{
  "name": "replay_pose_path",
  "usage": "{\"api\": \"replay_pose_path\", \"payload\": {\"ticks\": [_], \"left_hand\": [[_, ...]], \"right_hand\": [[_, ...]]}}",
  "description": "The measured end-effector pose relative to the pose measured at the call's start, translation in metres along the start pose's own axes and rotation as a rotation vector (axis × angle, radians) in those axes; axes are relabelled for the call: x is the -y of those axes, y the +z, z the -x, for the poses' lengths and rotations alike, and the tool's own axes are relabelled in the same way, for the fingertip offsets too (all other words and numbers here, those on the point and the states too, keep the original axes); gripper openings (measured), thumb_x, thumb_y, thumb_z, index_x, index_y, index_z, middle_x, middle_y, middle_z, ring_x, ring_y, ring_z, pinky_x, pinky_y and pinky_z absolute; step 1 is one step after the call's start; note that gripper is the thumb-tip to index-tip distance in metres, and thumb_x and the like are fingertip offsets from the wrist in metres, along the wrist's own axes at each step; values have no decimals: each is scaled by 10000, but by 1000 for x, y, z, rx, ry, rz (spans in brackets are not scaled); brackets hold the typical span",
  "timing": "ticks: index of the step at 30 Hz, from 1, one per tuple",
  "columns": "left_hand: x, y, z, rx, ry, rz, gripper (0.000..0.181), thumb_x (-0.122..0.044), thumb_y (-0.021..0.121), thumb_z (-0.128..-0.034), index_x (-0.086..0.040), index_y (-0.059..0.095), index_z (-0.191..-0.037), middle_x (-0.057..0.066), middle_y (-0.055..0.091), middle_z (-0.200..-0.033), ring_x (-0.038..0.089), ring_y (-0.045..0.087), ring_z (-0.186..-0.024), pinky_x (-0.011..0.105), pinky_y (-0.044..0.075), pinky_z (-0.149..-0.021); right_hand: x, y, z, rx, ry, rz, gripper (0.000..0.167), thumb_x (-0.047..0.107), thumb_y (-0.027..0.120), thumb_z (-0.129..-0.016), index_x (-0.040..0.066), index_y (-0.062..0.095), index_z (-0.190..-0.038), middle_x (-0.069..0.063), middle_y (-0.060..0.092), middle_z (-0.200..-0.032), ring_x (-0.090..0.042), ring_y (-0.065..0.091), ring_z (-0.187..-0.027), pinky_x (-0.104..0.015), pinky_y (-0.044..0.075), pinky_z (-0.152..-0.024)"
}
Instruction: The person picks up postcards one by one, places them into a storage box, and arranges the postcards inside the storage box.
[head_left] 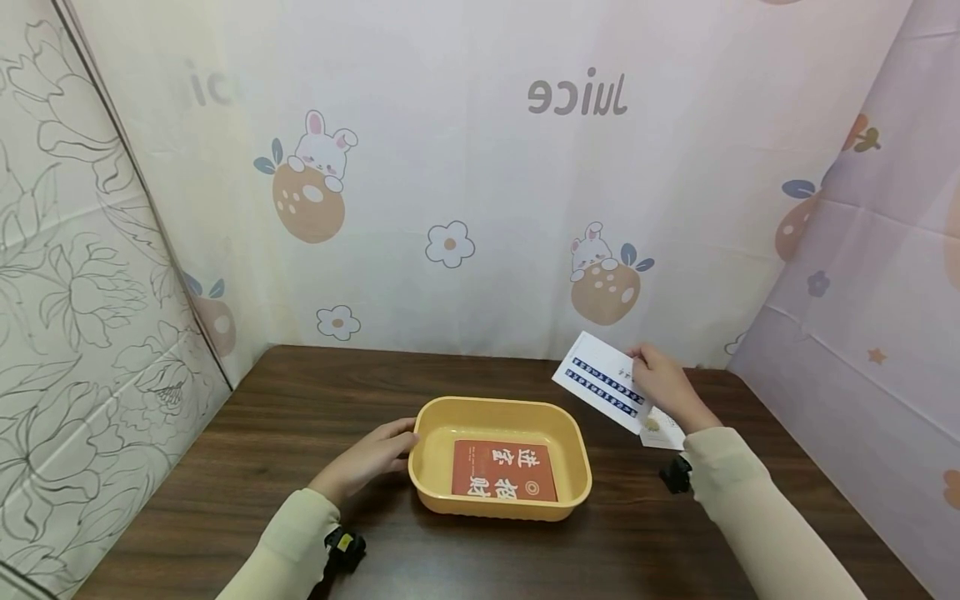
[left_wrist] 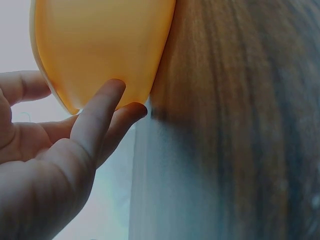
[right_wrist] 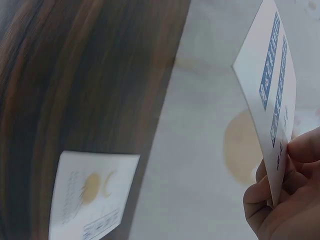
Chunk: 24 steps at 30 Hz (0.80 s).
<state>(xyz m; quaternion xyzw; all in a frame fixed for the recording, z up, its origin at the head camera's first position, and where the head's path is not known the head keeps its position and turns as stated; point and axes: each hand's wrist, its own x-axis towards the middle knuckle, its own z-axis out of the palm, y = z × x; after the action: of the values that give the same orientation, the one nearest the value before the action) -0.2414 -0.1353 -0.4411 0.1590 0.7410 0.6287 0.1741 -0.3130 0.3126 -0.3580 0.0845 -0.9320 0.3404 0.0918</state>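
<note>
My right hand [head_left: 667, 385] pinches a white card [head_left: 600, 379] by one edge between thumb and fingers, above the table's right side. Two blue strips of characters cross this card, also seen tilted in the right wrist view. Below it lies a second white card [right_wrist: 92, 197] with a gold round print, partly covered in the head view. At the left end of a yellow plastic tray [head_left: 498, 410], my left hand [head_left: 375, 454] touches the rim and outer wall with extended fingers. Inside the tray lies a red card [head_left: 504, 472] with white characters.
The dark wood table [head_left: 315, 400] carries the tray near its middle. Behind it hangs a pale printed curtain [head_left: 465, 167], with more patterned cloth at both sides. Black wrist devices sit at the left cuff [head_left: 345, 548] and the right cuff [head_left: 677, 475].
</note>
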Motion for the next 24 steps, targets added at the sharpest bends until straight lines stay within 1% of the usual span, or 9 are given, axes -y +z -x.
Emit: {"api": "replay_pose_path", "payload": {"ticks": [7, 12, 15, 21, 24], "left_hand": [[-2, 1, 1, -8, 0, 3, 539, -199, 418, -1076, 102, 301, -1509, 306, 394, -1490, 384, 497, -1297, 474, 494, -997], [-1, 1, 0, -10, -5, -1, 542, -203, 420, -1076, 99, 303, -1510, 303, 400, -1487, 377, 505, -1291, 463, 498, -994], [0, 1, 0, -14, -8, -7, 544, -210, 420, -1075, 97, 305, -1509, 300, 403, -1486, 375, 508, -1288, 461, 500, -992], [1, 1, 0, -16, -11, -11, 543, -224, 425, -1077, 76, 315, -1516, 279, 403, -1495, 371, 502, -1298, 461, 497, -997], [1, 0, 0, -12, -7, -14, 547, -227, 428, -1078, 78, 311, -1517, 281, 400, -1497, 373, 499, -1300, 459, 498, -996]], "right_hand": [[28, 10, 1, 28, -73, -3, 301, 104, 346, -1055, -49, 548, -1216, -215, 665, -1013, -252, 674, -779, -410, 560, -694], [41, 16, 3, 32, -125, 12, 257, 76, 378, -1051, -35, 568, -1183, -191, 673, -996, -237, 674, -766, -405, 561, -693], [49, 20, 5, 46, -139, 13, 250, 77, 382, -1054, -23, 576, -1174, -174, 672, -992, -223, 672, -753, -399, 565, -688], [66, 28, 8, 95, -181, 22, 237, 73, 406, -1053, -14, 594, -1167, -135, 663, -952, -200, 648, -732, -378, 565, -673], [73, 32, 9, 135, -208, 27, 227, 69, 419, -1050, -2, 606, -1157, -107, 659, -934, -189, 631, -738, -365, 554, -677]]}}
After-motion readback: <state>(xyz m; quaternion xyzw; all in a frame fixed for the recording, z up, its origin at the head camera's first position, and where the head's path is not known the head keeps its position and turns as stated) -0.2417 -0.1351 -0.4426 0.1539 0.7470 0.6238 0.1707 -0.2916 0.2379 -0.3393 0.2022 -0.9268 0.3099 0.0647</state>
